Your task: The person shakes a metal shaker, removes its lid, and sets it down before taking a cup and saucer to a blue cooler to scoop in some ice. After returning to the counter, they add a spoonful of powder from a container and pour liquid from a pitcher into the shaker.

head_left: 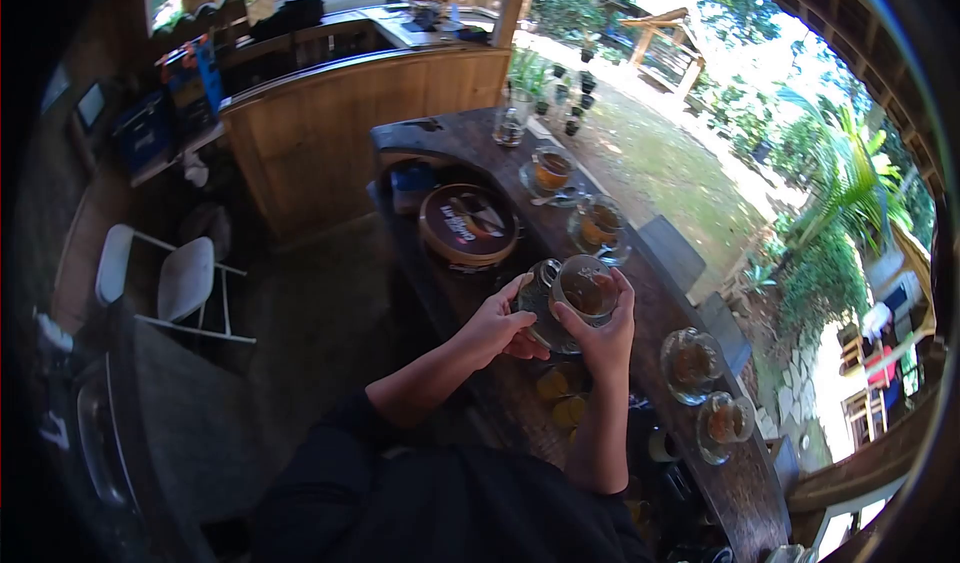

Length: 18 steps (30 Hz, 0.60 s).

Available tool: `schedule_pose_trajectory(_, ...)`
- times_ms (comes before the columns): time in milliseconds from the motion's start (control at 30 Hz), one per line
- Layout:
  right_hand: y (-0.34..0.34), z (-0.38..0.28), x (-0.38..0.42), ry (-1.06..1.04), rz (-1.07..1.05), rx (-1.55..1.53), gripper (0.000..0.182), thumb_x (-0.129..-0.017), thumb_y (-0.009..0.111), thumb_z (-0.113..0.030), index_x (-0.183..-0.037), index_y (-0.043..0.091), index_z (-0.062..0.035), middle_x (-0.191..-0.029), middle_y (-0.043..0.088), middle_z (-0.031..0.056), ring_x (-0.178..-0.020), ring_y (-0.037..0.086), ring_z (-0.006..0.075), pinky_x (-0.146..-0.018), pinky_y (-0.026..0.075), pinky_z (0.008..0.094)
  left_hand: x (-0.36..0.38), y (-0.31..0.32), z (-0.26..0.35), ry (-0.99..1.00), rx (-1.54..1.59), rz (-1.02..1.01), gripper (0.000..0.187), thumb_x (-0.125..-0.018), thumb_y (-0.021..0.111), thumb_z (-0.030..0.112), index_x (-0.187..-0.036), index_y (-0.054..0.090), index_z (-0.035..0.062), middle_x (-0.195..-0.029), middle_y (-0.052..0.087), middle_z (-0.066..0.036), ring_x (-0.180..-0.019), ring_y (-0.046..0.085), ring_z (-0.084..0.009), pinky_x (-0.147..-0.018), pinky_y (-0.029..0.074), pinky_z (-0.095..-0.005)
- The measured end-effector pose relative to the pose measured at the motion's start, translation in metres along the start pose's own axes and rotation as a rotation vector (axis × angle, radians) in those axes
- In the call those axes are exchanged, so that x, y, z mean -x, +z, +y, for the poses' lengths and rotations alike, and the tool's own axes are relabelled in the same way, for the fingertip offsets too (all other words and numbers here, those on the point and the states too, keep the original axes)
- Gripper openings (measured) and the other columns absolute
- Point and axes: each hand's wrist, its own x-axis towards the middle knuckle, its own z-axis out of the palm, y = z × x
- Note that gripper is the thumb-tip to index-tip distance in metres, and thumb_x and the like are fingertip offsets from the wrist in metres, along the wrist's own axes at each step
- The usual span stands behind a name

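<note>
My left hand [496, 325] grips a clear glass saucer [545, 331] by its left side, thumb on top. Fingers of my right hand [608, 331] wrap around a clear glass cup [583, 285], which is tilted so its round mouth faces me. An amber tint shows inside this cup. Both things are held close together above the dark wooden counter, the cup overlapping the saucer in this view. Just beyond them stands a glass cup of amber drink [600, 225] on a saucer, with another such cup [552, 168] behind it, a spoon on its saucer.
Two more glass cups [692, 363] [727, 421] on saucers stand along the counter's right side. A round brown tin [468, 225] sits on a lower shelf at left. Yellowish glasses [562, 383] are under my arms. A white folding chair [187, 278] stands on the floor.
</note>
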Motion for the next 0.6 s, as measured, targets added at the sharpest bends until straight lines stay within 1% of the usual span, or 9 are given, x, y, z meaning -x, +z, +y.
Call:
schedule_pose_trajectory(100, 0.032, -0.016, 0.009, -0.078, -0.129, -0.016, 0.085, -0.059, 0.084, -0.023, -0.126, 0.038, 0.0038, -0.114, 0.055, 0.0167, -0.107, 0.055, 0.0243, -0.091, 0.043, 0.0337, 0.038, -0.027, 0.005, 0.031, 0.02, 0.087, 0.066, -0.087, 0.047, 0.004, -0.144, 0.017, 0.0167, -0.096, 0.065, -0.011, -0.069, 0.069, -0.0255, -0.05, 0.053, -0.0239)
schedule_pose_trajectory(133, 0.043, -0.023, 0.01, -0.121, -0.188, 0.001, 0.084, -0.059, 0.084, -0.022, -0.125, 0.039, 0.0037, -0.113, 0.055, 0.0169, -0.107, 0.055, 0.0239, -0.091, 0.044, 0.0336, 0.05, -0.036, 0.006, 0.063, 0.037, 0.113, 0.066, -0.087, 0.047, 0.004, -0.144, 0.016, 0.0168, -0.099, 0.064, -0.012, -0.069, 0.069, -0.0255, -0.05, 0.053, -0.0241)
schedule_pose_trajectory(167, 0.056, -0.033, 0.012, -0.145, -0.2, -0.022, 0.084, -0.059, 0.084, -0.022, -0.125, 0.039, 0.0037, -0.113, 0.055, 0.0169, -0.107, 0.055, 0.0239, -0.091, 0.044, 0.0336, 0.063, -0.047, 0.006, 0.1, 0.055, 0.141, 0.066, -0.088, 0.047, 0.005, -0.144, 0.015, 0.0169, -0.101, 0.063, -0.012, -0.069, 0.068, -0.0256, -0.05, 0.053, -0.0244)
schedule_pose_trajectory(200, 0.069, -0.045, 0.016, -0.103, -0.274, -0.068, 0.084, -0.059, 0.084, -0.022, -0.124, 0.04, 0.0037, -0.113, 0.055, 0.0171, -0.107, 0.055, 0.024, -0.091, 0.044, 0.0335, 0.075, -0.06, 0.005, 0.112, 0.08, 0.159, 0.067, -0.088, 0.046, 0.004, -0.145, 0.014, 0.0172, -0.106, 0.061, -0.013, -0.07, 0.068, -0.0254, -0.05, 0.053, -0.0244)
schedule_pose_trajectory(233, 0.082, -0.053, 0.02, -0.059, -0.354, -0.112, 0.083, -0.058, 0.084, -0.022, -0.124, 0.04, 0.0037, -0.113, 0.056, 0.0173, -0.107, 0.056, 0.0241, -0.091, 0.044, 0.0335, 0.088, -0.072, 0.005, 0.139, 0.075, 0.187, 0.067, -0.088, 0.046, 0.004, -0.145, 0.014, 0.0172, -0.106, 0.061, -0.013, -0.07, 0.068, -0.0254, -0.05, 0.053, -0.0244)
schedule_pose_trajectory(300, 0.114, -0.055, 0.026, -0.125, -0.407, -0.113, 0.083, -0.058, 0.084, -0.023, -0.124, 0.04, 0.0034, -0.114, 0.056, 0.0171, -0.108, 0.056, 0.025, -0.092, 0.044, 0.0339, 0.113, -0.095, 0.01, 0.145, 0.089, 0.251, 0.067, -0.088, 0.045, 0.004, -0.145, 0.013, 0.0178, -0.106, 0.061, -0.012, -0.07, 0.069, -0.0253, -0.05, 0.054, -0.0248)
schedule_pose_trajectory(333, 0.13, -0.061, 0.029, -0.144, -0.445, -0.122, 0.084, -0.058, 0.084, -0.023, -0.125, 0.04, 0.0033, -0.115, 0.055, 0.017, -0.108, 0.056, 0.0252, -0.092, 0.044, 0.034, 0.128, -0.103, 0.015, 0.149, 0.072, 0.317, 0.068, -0.088, 0.046, 0.004, -0.145, 0.012, 0.0183, -0.107, 0.061, -0.012, -0.071, 0.069, -0.0259, -0.051, 0.054, -0.0255)
schedule_pose_trajectory(500, 0.216, -0.09, 0.046, -0.24, -0.618, -0.306, 0.087, -0.059, 0.085, -0.023, -0.128, 0.038, 0.0008, -0.117, 0.055, 0.0158, -0.11, 0.054, 0.0251, -0.093, 0.044, 0.0348, 0.192, -0.154, 0.033, 0.267, 0.095, 0.481, 0.069, -0.089, 0.048, 0.006, -0.145, 0.011, 0.0186, -0.108, 0.061, -0.013, -0.071, 0.068, -0.0267, -0.051, 0.055, -0.0264)
schedule_pose_trajectory(600, 0.266, -0.109, 0.056, -0.354, -0.676, -0.306, 0.088, -0.059, 0.085, -0.023, -0.13, 0.037, -0.0011, -0.118, 0.053, 0.015, -0.111, 0.053, 0.0252, -0.094, 0.043, 0.0356, 0.226, -0.184, 0.045, 0.345, 0.074, 0.577, 0.069, -0.089, 0.048, 0.006, -0.146, 0.01, 0.0181, -0.108, 0.061, -0.013, -0.071, 0.068, -0.027, -0.051, 0.055, -0.0271)
